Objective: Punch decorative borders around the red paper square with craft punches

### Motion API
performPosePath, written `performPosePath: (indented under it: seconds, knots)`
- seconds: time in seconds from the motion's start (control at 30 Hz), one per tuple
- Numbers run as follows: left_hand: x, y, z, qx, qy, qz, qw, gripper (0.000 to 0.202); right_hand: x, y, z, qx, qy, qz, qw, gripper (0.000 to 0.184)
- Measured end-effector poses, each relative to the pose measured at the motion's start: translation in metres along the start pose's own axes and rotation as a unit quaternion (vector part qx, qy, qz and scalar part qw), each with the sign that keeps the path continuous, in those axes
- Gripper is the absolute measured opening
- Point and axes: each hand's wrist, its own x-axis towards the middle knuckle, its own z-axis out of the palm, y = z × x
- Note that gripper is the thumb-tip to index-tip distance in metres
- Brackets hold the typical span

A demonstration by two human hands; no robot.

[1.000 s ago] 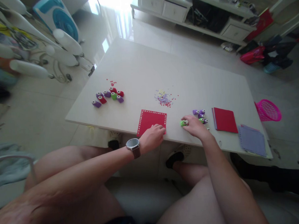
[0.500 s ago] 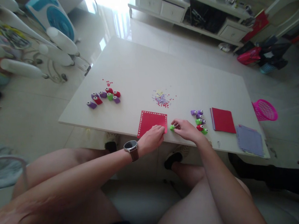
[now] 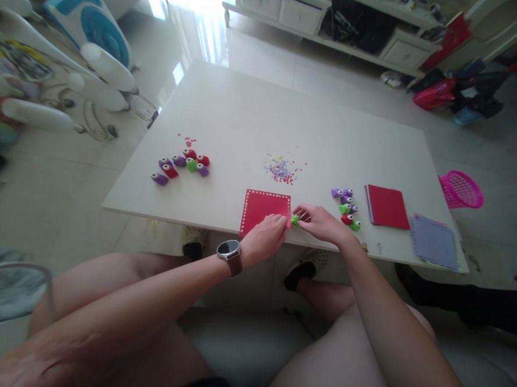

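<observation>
A square sheet of red paper (image 3: 263, 207), with small punched holes along its left and top edges, lies at the table's near edge. My left hand (image 3: 267, 234) has its fingers closed on the sheet's near right corner. In my right hand (image 3: 316, 220) is a small green paper punch (image 3: 295, 219), gripped by the fingertips at the sheet's right edge. Whether the paper is inside the punch's slot I cannot tell. Right of that hand sits a group of purple, green and red punches (image 3: 346, 209).
Punched-out bits (image 3: 280, 170) are scattered beyond the sheet. More punches (image 3: 179, 163) stand at the left of the white table (image 3: 244, 109). At the right lie a red paper stack (image 3: 387, 207) and purple punched sheets (image 3: 434, 242); a pink basket (image 3: 461, 190) is past the edge.
My right hand has moved slightly left, bringing the green paper punch up to the red sheet's right edge. My left hand stays on the sheet's corner. The whole view has shifted a little.
</observation>
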Motion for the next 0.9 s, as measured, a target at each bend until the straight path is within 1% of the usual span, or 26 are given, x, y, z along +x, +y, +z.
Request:
performPosePath:
  seconds: [0.43, 0.6, 0.73, 0.8, 0.9]
  knots:
    - [-0.001, 0.003, -0.002, 0.041, -0.027, -0.001, 0.999, 0.014, 0.0, -0.002, 0.0, -0.03, 0.004, -0.019, 0.999, 0.021]
    - [-0.002, 0.003, 0.0, 0.069, -0.03, 0.018, 0.997, 0.011, 0.001, -0.007, 0.002, -0.083, 0.008, -0.028, 0.996, 0.022]
    - [0.0, 0.0, -0.007, 0.114, -0.013, 0.038, 0.993, 0.014, 0.001, -0.009, 0.004, -0.124, 0.01, -0.033, 0.992, 0.024]
    - [0.003, -0.005, -0.012, 0.139, 0.0, 0.023, 0.99, 0.013, 0.001, -0.009, 0.005, -0.129, 0.011, -0.036, 0.991, 0.026]
    - [0.009, -0.015, -0.017, 0.144, 0.009, -0.022, 0.989, 0.011, 0.001, -0.01, 0.007, -0.123, 0.006, -0.036, 0.992, 0.029]
